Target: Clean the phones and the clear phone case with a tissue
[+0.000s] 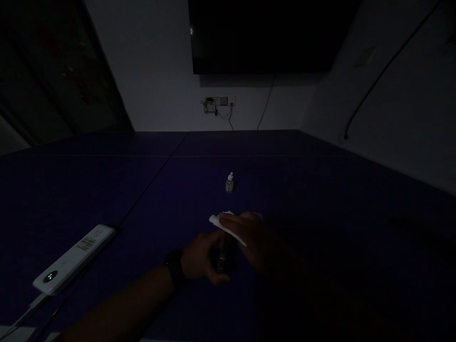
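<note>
My left hand (201, 256), with a dark band on its wrist, is closed around a slim dark object (222, 256) with a shiny band and a brownish end. The dim light hides what kind of object it is. My right hand (249, 232) presses a folded white tissue or cloth (218, 220) over the far end of that object. Its fingers lie across the white sheet and partly cover it. Beyond both hands, a small clear bottle with a white dropper top (230, 183) stands upright on the dark purple table (171, 190).
A long white power strip (74, 259) with a lit round display lies at the left, its cable running to the near left corner. At the far wall are outlets (217, 101) with plugs and hanging cords, below a large dark screen (263, 38).
</note>
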`<state>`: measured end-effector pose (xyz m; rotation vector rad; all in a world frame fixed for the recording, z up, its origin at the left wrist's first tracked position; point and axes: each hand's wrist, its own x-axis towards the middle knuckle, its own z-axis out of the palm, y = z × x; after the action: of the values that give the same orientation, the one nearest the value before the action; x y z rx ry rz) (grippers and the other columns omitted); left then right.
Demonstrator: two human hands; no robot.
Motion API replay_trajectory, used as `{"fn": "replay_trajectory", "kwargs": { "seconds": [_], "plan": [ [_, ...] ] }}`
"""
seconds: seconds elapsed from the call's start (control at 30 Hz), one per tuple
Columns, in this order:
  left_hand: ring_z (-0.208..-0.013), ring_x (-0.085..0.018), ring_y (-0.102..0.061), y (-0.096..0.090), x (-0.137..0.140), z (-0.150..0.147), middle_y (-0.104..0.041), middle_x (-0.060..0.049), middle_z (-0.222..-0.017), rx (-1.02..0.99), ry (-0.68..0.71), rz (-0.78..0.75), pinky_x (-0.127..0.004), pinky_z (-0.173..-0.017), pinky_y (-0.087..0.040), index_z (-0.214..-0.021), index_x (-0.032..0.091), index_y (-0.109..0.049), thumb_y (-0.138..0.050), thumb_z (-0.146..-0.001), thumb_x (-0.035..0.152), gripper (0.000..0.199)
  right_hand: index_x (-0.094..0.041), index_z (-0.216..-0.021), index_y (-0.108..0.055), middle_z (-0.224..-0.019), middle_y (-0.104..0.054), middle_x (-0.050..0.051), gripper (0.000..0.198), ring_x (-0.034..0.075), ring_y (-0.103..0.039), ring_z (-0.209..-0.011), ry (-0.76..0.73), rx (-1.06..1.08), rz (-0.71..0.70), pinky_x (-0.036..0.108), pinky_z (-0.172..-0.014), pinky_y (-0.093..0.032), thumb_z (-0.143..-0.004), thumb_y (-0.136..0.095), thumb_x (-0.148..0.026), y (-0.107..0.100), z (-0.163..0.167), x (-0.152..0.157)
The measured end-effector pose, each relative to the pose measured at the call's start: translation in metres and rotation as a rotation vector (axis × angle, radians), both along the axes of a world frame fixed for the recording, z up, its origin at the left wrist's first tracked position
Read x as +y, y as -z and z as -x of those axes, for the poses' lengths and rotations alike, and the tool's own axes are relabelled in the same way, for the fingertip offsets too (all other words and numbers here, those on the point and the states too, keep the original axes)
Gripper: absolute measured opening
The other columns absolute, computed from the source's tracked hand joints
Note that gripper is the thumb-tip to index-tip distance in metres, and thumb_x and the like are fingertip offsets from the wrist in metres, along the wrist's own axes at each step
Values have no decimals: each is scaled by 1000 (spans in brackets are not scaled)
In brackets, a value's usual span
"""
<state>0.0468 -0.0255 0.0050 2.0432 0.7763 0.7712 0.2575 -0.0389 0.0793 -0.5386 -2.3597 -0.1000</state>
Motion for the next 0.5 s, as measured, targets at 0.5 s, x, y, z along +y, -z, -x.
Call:
{"fn": "replay_trajectory", "kwargs": {
  "seconds": [0.5],
  "plan": [
    [-88,-25,-68,1,-1,-1,-72,-4,-97,57,-29,-28,-37,-83,-55,-113,18,-60,-84,-58,57,71,-9,-139,-47,-129,-66,16,43,20,-64,-96,-80,-34,-54,33,-81,-51,-97,-38,-8,1,0,-10]
  ]
}}
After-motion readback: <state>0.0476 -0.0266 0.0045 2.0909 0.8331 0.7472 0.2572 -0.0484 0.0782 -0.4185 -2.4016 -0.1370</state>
